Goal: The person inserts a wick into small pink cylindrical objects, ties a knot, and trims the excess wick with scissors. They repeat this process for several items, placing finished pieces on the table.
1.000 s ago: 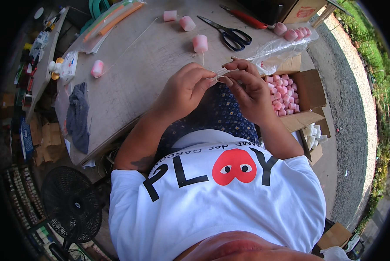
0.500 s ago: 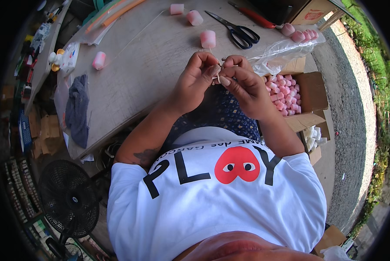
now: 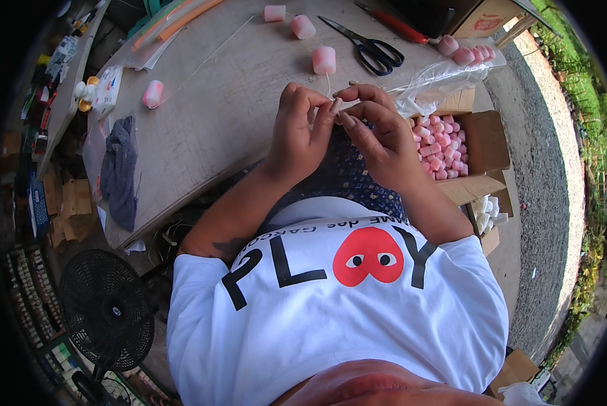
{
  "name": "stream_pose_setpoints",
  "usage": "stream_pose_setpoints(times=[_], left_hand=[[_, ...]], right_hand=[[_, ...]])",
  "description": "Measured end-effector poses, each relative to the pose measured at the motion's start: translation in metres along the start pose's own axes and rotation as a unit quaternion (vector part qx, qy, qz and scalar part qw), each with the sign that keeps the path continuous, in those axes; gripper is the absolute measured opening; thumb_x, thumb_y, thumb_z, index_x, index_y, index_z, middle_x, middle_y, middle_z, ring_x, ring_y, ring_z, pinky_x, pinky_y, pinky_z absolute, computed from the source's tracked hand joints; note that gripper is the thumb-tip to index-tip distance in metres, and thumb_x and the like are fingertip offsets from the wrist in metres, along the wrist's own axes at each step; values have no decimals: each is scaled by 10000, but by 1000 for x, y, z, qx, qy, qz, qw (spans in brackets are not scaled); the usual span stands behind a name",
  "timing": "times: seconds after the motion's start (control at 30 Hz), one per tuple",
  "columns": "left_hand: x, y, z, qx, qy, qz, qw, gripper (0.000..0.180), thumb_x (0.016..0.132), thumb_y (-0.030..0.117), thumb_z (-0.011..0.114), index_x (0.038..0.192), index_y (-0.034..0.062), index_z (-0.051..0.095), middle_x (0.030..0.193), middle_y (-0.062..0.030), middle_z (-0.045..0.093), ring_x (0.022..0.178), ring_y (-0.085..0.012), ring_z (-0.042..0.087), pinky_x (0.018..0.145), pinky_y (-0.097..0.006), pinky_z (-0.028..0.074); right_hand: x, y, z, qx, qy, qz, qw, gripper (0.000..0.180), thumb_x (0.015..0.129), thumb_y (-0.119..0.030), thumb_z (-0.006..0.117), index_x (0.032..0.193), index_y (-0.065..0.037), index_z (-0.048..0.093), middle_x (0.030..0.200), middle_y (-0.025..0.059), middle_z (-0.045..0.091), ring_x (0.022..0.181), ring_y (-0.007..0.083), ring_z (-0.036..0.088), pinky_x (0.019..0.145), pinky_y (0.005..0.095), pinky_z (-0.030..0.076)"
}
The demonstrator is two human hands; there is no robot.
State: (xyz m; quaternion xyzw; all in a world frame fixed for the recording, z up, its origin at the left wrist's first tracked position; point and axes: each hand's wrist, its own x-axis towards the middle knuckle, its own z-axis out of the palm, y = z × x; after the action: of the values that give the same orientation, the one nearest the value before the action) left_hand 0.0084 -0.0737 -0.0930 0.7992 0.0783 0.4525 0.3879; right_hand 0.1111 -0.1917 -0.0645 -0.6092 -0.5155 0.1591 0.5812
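My left hand pinches a thin pale string at the table's near edge. Opposite it, my right hand pinches the same string, the fingertips of both hands almost meeting. The part between the fingers is mostly hidden. From there the string runs up to a pink-and-white foam cylinder lying just beyond my hands. Farther back are a second pink cylinder and a third. The string trails left across the table to another pink cylinder.
Black-handled scissors lie beyond my right hand, near a red-handled tool. Clear plastic covers the table's right corner, below a row of pink cylinders. A cardboard box of pink cylinders stands at right; a grey cloth lies left.
My left hand has shifted slightly left and its fingers have straightened. My right fingers have lifted a little. The string across the table has moved and now bows more.
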Motion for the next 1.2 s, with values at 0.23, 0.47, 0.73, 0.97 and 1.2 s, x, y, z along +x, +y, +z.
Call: stream_pose_setpoints(times=[0.23, 0.47, 0.73, 0.97, 1.2], left_hand=[[2, 0, -6, -28, -12, 2, 1000, 153, 851, 46, 642, 855, 52, 489, 805, -74, 487, 716, -216, 475, 614, -333, 389], [3, 3, -5, 9, -7, 54, 998, 142, 857, 60, 641, 846, 51, 500, 771, -79, 495, 697, -233, 481, 605, -336, 390], [9, 4, -11, 13, -13, 23, 1000, 150, 882, 95, 623, 809, 35, 506, 731, -88, 497, 660, -246, 493, 595, -346, 402], [10, 4, -15, 11, -35, -7, 999, 162, 886, 93, 619, 793, 31, 502, 739, -95, 502, 655, -243, 503, 592, -337, 411], [3, 3, -14, -22, -89, -36, 995, 164, 897, 95, 600, 779, 28, 508, 750, -105, 506, 668, -253, 511, 609, -341, 415]], right_hand=[[4, 8, -15, 47, -68, 1, 997, 119, 835, -43, 640, 947, -9, 663, 1205, 120, 545, 1164, 262, 483, 982, 350, 371], [7, 16, -13, -29, -48, -67, 996, 127, 778, -38, 679, 905, -32, 667, 1180, 113, 555, 1166, 293, 485, 990, 376, 369], [9, 14, -13, -172, 20, -167, 971, 133, 716, -20, 682, 846, -31, 657, 1140, 121, 564, 1192, 332, 475, 986, 416, 394], [6, -9, -15, -67, 24, -29, 997, 233, 710, -127, 762, 918, -79, 669, 1046, 111, 604, 1033, 273, 568, 959, 434, 390], [5, 7, -19, -312, -58, -174, 932, 190, 780, -133, 708, 954, -85, 650, 800, 39, 628, 834, 224, 604, 968, 451, 357]])
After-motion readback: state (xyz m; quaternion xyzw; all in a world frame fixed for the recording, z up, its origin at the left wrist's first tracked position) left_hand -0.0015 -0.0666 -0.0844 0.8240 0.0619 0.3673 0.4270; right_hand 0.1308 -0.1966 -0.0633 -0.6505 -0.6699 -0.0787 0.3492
